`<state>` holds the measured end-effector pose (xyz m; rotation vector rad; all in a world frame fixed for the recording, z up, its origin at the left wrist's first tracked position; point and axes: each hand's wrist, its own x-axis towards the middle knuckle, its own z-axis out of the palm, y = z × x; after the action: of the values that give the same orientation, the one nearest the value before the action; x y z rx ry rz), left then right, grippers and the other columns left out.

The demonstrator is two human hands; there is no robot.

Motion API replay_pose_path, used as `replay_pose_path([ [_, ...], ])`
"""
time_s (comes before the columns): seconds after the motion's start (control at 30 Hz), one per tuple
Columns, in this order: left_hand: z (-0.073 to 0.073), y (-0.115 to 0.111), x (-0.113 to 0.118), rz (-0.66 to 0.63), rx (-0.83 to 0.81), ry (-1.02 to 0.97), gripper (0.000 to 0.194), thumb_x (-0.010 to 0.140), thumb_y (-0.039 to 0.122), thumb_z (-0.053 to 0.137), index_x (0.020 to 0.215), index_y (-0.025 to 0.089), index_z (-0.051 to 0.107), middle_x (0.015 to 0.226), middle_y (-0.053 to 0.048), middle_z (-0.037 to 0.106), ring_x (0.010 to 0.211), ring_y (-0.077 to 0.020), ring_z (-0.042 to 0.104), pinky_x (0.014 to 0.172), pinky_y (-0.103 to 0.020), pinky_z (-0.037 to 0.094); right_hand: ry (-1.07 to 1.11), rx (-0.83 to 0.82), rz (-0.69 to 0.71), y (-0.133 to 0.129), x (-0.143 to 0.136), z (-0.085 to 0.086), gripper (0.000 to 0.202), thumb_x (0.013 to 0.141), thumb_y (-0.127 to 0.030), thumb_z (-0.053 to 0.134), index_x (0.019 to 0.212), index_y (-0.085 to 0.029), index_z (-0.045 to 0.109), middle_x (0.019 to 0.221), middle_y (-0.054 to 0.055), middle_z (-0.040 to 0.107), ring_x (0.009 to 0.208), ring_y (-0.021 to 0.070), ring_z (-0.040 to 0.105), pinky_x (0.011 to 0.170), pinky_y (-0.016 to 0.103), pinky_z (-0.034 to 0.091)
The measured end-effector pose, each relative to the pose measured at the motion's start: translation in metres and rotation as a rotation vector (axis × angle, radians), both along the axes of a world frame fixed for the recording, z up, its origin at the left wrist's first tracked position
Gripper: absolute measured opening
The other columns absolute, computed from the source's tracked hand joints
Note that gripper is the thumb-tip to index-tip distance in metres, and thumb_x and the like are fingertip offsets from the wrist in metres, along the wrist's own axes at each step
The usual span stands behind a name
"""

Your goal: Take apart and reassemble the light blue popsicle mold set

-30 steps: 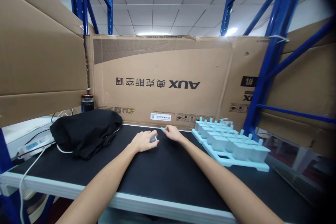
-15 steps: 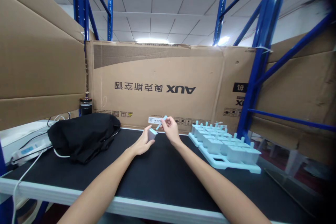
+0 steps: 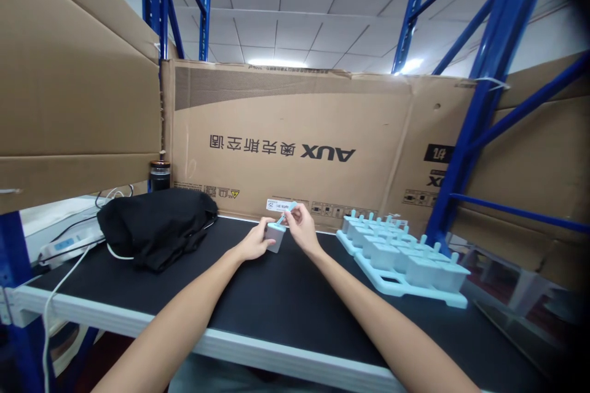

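Near the middle of the black tabletop, my left hand [image 3: 254, 242] holds a small translucent mold cup [image 3: 275, 238] with a light blue top, fingers on its side. My right hand [image 3: 300, 225] pinches a light blue stick [image 3: 286, 214] by its upper end. The stick slants down, its lower end at the cup's top; whether it is inside cannot be made out. To the right, light blue trays [image 3: 391, 285] carry several similar cups with upright sticks.
A black cloth bundle [image 3: 157, 227] lies on the left, beside a white power strip [image 3: 71, 245] with cables. Behind it stands a dark jar [image 3: 160, 177]. Cardboard [image 3: 286, 116] walls the back; a blue post [image 3: 479, 110] rises at right.
The cup has turned more upright in my left hand, and the stick's lower end has come to its top. The whole view has shifted slightly.
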<state>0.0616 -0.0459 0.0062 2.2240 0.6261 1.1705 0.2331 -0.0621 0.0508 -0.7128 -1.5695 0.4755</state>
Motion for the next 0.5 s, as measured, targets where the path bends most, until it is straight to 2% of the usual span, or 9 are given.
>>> replay_pose_path([
  [0.07, -0.001, 0.000, 0.001, -0.043, -0.053, -0.026, 0.049, 0.080, 0.016, 0.058, 0.124, 0.020, 0.036, 0.114, -0.010, 0.057, 0.090, -0.0192, 0.062, 0.080, -0.035, 0.050, -0.091, 0.016, -0.034, -0.002, 0.001, -0.001, 0.022, 0.085, -0.043, 0.052, 0.087, -0.022, 0.046, 0.079, 0.001, 0.060, 0.072, 0.0159, 0.059, 0.069, 0.031, 0.050],
  [0.17, 0.000, -0.002, 0.001, -0.087, -0.109, -0.056, 0.048, 0.081, 0.018, 0.058, 0.124, 0.020, 0.036, 0.114, -0.011, 0.057, 0.086, -0.0179, 0.064, 0.076, -0.034, 0.052, -0.347, 0.027, -0.090, -0.004, 0.002, -0.004, 0.020, 0.087, -0.041, 0.049, 0.089, -0.021, 0.052, 0.082, 0.002, 0.059, 0.077, 0.0167, 0.056, 0.076, 0.033, 0.047],
  [0.33, 0.005, -0.012, 0.002, -0.046, -0.085, -0.082, 0.046, 0.080, 0.017, 0.059, 0.121, 0.019, 0.038, 0.119, -0.013, 0.055, 0.086, -0.0166, 0.065, 0.076, -0.033, 0.054, -0.660, 0.038, -0.296, -0.015, -0.001, -0.010, 0.030, 0.089, -0.041, 0.041, 0.106, -0.020, 0.053, 0.106, 0.008, 0.056, 0.099, 0.0219, 0.049, 0.091, 0.041, 0.040],
  [0.43, 0.014, -0.021, 0.023, -0.060, -0.019, -0.171, 0.045, 0.078, 0.011, 0.058, 0.119, 0.018, 0.039, 0.118, -0.013, 0.057, 0.091, -0.0173, 0.064, 0.079, -0.033, 0.053, -0.781, 0.036, -0.401, -0.029, 0.012, -0.005, 0.040, 0.089, -0.046, 0.041, 0.115, -0.017, 0.048, 0.108, 0.012, 0.054, 0.100, 0.0240, 0.048, 0.089, 0.041, 0.040],
  [0.5, 0.022, -0.028, 0.051, -0.082, -0.017, -0.208, 0.046, 0.077, 0.009, 0.057, 0.118, 0.018, 0.037, 0.114, -0.012, 0.060, 0.089, -0.0167, 0.065, 0.078, -0.031, 0.054, -0.813, 0.040, -0.511, -0.042, 0.035, 0.002, 0.040, 0.088, -0.047, 0.041, 0.112, -0.016, 0.048, 0.104, 0.013, 0.054, 0.097, 0.0247, 0.049, 0.085, 0.040, 0.041],
])
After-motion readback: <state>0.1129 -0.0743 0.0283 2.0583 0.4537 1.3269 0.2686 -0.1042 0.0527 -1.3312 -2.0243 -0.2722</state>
